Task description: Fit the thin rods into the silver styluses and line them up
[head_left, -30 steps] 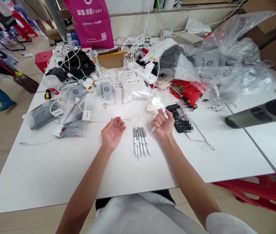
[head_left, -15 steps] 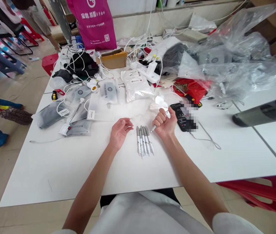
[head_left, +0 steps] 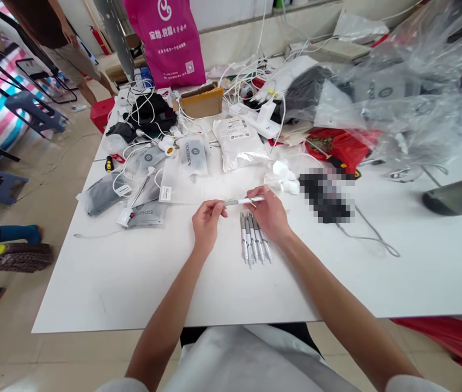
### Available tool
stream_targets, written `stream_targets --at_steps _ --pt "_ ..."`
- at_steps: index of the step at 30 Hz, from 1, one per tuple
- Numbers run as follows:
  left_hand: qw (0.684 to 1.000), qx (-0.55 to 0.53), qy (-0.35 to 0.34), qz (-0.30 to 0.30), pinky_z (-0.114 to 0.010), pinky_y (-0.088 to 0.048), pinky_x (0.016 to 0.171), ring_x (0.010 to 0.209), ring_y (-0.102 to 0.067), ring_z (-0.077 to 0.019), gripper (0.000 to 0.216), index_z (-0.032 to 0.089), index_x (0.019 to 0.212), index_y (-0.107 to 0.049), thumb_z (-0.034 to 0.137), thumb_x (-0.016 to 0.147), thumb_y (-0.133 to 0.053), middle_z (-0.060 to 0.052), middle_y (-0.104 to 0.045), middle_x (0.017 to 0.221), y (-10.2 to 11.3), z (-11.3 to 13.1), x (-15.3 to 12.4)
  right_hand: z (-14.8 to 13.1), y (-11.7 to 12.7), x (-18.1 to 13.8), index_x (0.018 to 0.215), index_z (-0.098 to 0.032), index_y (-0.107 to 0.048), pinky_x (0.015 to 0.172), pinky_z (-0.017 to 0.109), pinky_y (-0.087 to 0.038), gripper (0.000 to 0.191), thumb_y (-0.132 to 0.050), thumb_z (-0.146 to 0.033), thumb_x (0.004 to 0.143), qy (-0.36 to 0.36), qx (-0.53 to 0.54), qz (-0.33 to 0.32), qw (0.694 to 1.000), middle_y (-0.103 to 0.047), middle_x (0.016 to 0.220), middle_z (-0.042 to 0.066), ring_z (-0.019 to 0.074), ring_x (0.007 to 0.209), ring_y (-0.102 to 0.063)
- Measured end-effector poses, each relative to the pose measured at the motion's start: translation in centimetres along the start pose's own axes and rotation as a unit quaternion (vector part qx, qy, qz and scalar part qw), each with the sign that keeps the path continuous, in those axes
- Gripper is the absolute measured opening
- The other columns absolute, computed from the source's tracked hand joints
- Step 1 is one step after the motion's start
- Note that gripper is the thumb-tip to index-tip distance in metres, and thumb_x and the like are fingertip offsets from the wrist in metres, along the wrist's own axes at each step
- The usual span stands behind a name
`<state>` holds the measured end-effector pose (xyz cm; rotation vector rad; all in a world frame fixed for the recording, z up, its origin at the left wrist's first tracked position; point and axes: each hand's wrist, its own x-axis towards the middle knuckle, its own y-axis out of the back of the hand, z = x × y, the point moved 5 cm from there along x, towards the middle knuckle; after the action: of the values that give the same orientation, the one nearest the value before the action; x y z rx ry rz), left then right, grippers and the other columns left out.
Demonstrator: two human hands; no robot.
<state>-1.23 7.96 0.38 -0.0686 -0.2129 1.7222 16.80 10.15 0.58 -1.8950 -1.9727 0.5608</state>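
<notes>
A white and grey pen (head_left: 238, 201) lies level in the air between my two hands. My left hand (head_left: 206, 224) pinches its grey end with thumb and fingers. My right hand (head_left: 272, 215) is closed on the white end from above, its fingers covering part of the barrel. Just below, on the white table, several similar pens (head_left: 255, 245) rest side by side in a row, their far ends partly behind my right hand.
Bagged items (head_left: 103, 191), a white package (head_left: 239, 146) and tangled cables (head_left: 239, 81) crowd the table's far side. A dark bottle (head_left: 455, 196) lies at the right, near clear plastic bags (head_left: 414, 120). A person (head_left: 57, 38) stands beyond the table at the left.
My right hand has turned over from a palm-up fist and brought the pen level. My left hand has closed on the pen's grey end. The view has shifted slightly left.
</notes>
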Motion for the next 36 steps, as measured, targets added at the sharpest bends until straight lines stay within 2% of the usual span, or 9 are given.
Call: stream_targets --at_steps 4,9,14,16,19,23,27,32,36 --pt "1.000 -0.019 -0.015 0.018 -0.028 -0.052 0.067 0.068 -0.061 -0.0123 0.037 0.020 0.091 -0.063 0.056 0.095 -0.072 0.000 -0.065 0.078 1.3 0.1 1.0 0.2 -0.5 -0.7 0.093 -0.024 -0.075 0.067 0.033 -0.046 0.040 -0.059 -0.059 0.102 0.030 -0.169 -0.064 0.983 -0.059 0.071 0.001 0.0165 0.068 -0.053" --pt "0.999 -0.021 -0.033 0.021 -0.026 -0.048 0.063 0.068 -0.060 -0.0114 0.036 0.021 0.087 -0.055 0.054 0.099 -0.068 0.000 -0.064 0.076 1.5 0.6 1.0 -0.2 -1.0 -1.5 0.078 -0.021 -0.071 0.060 0.030 -0.034 0.046 -0.058 -0.056 0.104 0.045 -0.300 -0.078 0.950 -0.052 0.069 0.000 0.0135 0.064 -0.042" --pt "0.992 -0.121 0.016 -0.040 -0.037 -0.058 0.094 0.109 -0.075 -0.0224 0.036 0.022 0.107 -0.070 0.055 0.094 -0.073 -0.011 -0.077 0.125 0.5 1.0 1.0 0.0 -0.6 -1.3 0.095 -0.021 -0.075 0.062 0.030 -0.034 0.044 -0.057 -0.060 0.103 0.030 -0.310 -0.072 0.948 -0.050 0.072 -0.001 0.0136 0.067 -0.043" --pt "0.984 -0.158 0.043 -0.063 -0.041 -0.057 0.103 0.115 -0.076 -0.0257 0.038 0.022 0.112 -0.074 0.053 0.090 -0.080 -0.011 -0.078 0.126 0.3 0.7 1.0 0.0 -0.5 -1.3 0.098 -0.020 -0.075 0.062 0.030 -0.035 0.047 -0.056 -0.063 0.102 0.020 -0.312 -0.074 0.947 -0.050 0.071 -0.001 0.0141 0.067 -0.044" --pt "0.987 -0.149 0.062 -0.022 -0.037 -0.060 0.093 0.100 -0.080 -0.0238 0.035 0.018 0.099 -0.078 0.048 0.083 -0.088 -0.010 -0.083 0.105 1.1 -0.1 1.4 -0.3 -1.0 -1.6 0.097 -0.020 -0.074 0.064 0.031 -0.037 0.048 -0.051 -0.062 0.105 0.035 -0.345 -0.101 0.933 -0.054 0.074 0.000 0.0153 0.068 -0.048" --pt "0.989 -0.133 0.055 0.038 -0.027 -0.055 0.069 0.068 -0.071 -0.0125 0.038 0.017 0.081 -0.070 0.047 0.074 -0.094 -0.003 -0.077 0.079 2.3 -0.8 1.9 -0.9 -2.1 -2.2 0.111 -0.023 -0.074 0.074 0.033 -0.045 0.039 -0.047 -0.052 0.110 0.113 -0.407 -0.143 0.895 -0.069 0.094 0.005 0.0186 0.082 -0.059" --pt "0.982 -0.172 0.068 -0.032 -0.030 -0.057 0.087 0.099 -0.075 -0.0166 0.043 0.022 0.108 -0.073 0.038 0.075 -0.095 -0.006 -0.079 0.113 1.6 -0.6 2.0 -1.0 -1.7 -2.0 0.123 -0.026 -0.072 0.077 0.034 -0.047 0.034 -0.046 -0.045 0.111 0.158 -0.431 -0.130 0.879 -0.069 0.099 0.006 0.0196 0.085 -0.061" --pt "0.990 -0.119 0.070 -0.013 -0.027 -0.054 0.081 0.083 -0.071 -0.0130 0.042 0.021 0.110 -0.078 0.037 0.075 -0.094 -0.003 -0.078 0.094 1.9 -0.5 1.9 -0.9 -1.2 -1.6 0.124 -0.025 -0.070 0.074 0.036 -0.048 0.032 -0.045 -0.040 0.112 0.202 -0.449 -0.158 0.856 -0.061 0.094 0.006 0.0200 0.082 -0.059" --pt "0.987 -0.129 0.075 -0.057 -0.029 -0.056 0.088 0.105 -0.073 -0.0185 0.045 0.025 0.120 -0.076 0.038 0.079 -0.091 -0.008 -0.078 0.119 1.4 -0.6 1.9 -0.9 -1.2 -1.6 0.123 -0.025 -0.068 0.070 0.036 -0.048 0.030 -0.044 -0.038 0.112 0.217 -0.464 -0.157 0.844 -0.062 0.096 0.007 0.0204 0.081 -0.059"
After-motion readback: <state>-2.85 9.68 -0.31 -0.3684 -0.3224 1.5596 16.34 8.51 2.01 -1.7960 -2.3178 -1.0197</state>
